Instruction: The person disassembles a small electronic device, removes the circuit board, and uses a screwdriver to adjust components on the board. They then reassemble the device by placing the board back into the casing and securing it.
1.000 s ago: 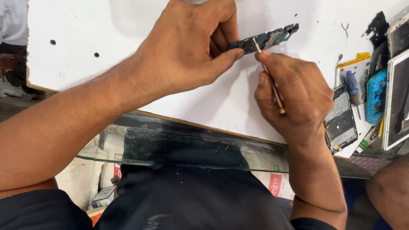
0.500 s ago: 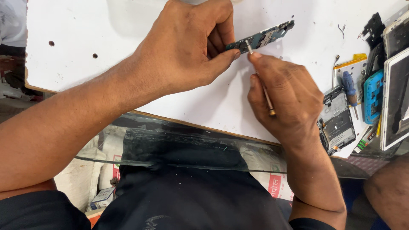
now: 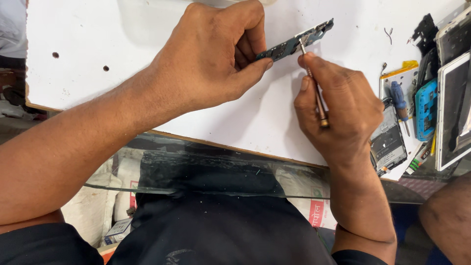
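My left hand [image 3: 216, 59] pinches one end of a narrow blue-green circuit board [image 3: 299, 40] and holds it just above the white work board [image 3: 122, 39]. My right hand [image 3: 338, 105] grips a thin metal-shafted tool [image 3: 314, 88] like a pen. Its tip touches the upper face of the circuit board near the middle. The far end of the circuit board sticks out free to the upper right.
Opened phone parts lie at the right: a phone frame [image 3: 390, 142], a blue screwdriver [image 3: 400, 103], a blue case piece [image 3: 426, 108] and a white-edged screen panel [image 3: 454, 113]. A glass edge [image 3: 206, 162] runs below the work board. Another person's arm [image 3: 449, 221] shows at lower right.
The circuit board has shifted slightly and my right hand has moved the tool tip along it, from near the left end toward the middle.
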